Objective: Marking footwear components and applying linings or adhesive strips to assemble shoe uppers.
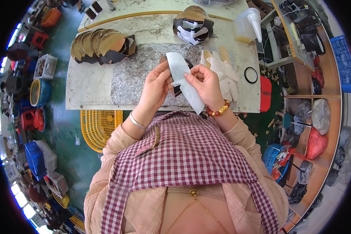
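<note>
1. Two hands meet over the grey felt pad [136, 74] at table [82, 87] centre, both pinched on one white strip [183, 76]. That shared grip is the relation that matters.
2. Left hand [156, 84]: fingers curled narrow, thumb and fingertips closed on the strip's upper left edge. A dark shaped piece [178, 90] sits behind the strip, partly hidden; I can't tell which hand carries it.
3. White strip: long axis runs roughly 11 o'clock to 5 o'clock. Top end stands above both hands near the pad's far edge; the bottom end hangs past the table's near edge, over the checked apron [191, 156].
4. From the left hand the strip lies at 3 o'clock, touching. From the right hand it lies at 9 o'clock, touching. Neither hand is clearly nearer; the right one covers more of the strip's middle.
5. Right hand [206, 84]: closed narrow, thumb laid across the strip's face, fingers behind it. Beaded bracelet [219, 111] on that wrist, plain metal bangle [137, 121] on the left wrist.
6. Supply around: fanned stack of tan and dark cut pieces [101, 46] at 10 o'clock from the hands, well apart. Black-and-white pile [193, 26] at 12 o'clock. Loose white and tan strips [224, 68] just beside the right hand at 2 o'clock. Black ring [250, 75] further out at 3 o'clock.
</note>
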Demonstrator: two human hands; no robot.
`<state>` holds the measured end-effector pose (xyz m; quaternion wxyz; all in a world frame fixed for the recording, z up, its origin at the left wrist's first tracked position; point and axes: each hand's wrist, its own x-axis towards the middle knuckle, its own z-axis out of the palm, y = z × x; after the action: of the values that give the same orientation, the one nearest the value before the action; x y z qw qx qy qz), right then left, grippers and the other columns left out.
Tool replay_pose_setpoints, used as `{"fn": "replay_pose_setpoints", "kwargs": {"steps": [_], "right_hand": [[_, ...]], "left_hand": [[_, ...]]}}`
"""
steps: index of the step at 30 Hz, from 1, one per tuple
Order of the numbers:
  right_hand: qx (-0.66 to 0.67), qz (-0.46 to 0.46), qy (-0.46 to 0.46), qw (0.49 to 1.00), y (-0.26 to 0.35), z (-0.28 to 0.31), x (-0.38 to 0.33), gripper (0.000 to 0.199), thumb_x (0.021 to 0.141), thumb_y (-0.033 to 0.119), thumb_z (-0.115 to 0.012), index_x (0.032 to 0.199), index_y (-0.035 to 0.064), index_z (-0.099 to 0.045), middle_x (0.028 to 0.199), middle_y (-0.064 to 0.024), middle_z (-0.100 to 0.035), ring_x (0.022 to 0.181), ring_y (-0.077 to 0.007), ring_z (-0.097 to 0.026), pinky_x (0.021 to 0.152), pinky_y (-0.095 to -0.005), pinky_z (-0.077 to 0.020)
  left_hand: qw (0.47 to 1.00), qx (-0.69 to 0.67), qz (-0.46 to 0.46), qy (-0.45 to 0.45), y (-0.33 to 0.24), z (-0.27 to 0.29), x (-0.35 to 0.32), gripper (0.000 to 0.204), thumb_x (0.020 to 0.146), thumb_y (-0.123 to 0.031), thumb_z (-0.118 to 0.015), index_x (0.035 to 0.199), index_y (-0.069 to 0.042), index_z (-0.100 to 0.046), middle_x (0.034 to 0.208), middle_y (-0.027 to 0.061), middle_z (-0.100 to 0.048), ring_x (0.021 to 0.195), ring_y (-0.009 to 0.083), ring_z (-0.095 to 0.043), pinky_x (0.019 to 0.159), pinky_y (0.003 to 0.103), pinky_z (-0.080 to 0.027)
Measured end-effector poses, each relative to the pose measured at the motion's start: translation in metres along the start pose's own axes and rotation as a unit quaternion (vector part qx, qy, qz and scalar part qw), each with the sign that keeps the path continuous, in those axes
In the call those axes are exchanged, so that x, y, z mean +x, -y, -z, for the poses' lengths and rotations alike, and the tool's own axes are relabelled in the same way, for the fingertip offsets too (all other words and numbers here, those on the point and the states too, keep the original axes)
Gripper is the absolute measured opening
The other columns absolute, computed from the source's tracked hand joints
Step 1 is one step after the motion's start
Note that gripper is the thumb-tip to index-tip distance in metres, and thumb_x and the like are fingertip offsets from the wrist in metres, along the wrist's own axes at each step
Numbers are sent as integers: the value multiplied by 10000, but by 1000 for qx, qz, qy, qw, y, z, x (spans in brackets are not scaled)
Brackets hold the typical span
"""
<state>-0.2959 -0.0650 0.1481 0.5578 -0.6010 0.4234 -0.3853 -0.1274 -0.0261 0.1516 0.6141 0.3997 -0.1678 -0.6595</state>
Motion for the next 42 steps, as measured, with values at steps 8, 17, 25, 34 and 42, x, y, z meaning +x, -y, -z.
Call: {"fn": "replay_pose_setpoints", "kwargs": {"steps": [8,17,25,34,42], "right_hand": [[-39,11,5,999,3,-10,-7,85,845,31,-684,856,23,-600,669,8,-592,551,-29,-476,508,-146,-379],[-11,-18,-3,1000,-3,-13,-6,103,829,27,-699,822,27,-596,638,18,-577,523,-28,-457,487,-151,-367],[-310,7,35,950,14,-3,2,118,862,101,-689,807,28,-614,642,24,-576,529,-40,-457,482,-173,-355],[15,-52,56,997,-18,6,-4,220,837,168,-722,703,24,-624,590,13,-538,528,-71,-437,478,-217,-367],[-40,-29,25,998,-15,1,-12,208,868,139,-689,704,39,-608,622,46,-519,569,-48,-393,529,-175,-333]], "left_hand": [[993,80,-89,-16,11,8,11,290,952,-110,-545,1188,59,-549,1011,133,-658,800,129,-647,641,190,-519],[983,182,-36,0,11,9,17,211,955,-145,-568,1031,46,-619,824,88,-658,624,93,-597,500,177,-449],[985,170,28,30,12,21,3,250,947,-200,-607,970,47,-639,773,85,-646,611,110,-601,511,194,-482],[996,89,-9,-19,10,13,6,289,956,-223,-601,1022,56,-633,859,121,-674,683,129,-635,588,212,-520],[998,11,-21,-58,15,-2,0,300,974,-222,-568,1049,66,-607,852,121,-673,644,128,-640,558,188,-536]]}}
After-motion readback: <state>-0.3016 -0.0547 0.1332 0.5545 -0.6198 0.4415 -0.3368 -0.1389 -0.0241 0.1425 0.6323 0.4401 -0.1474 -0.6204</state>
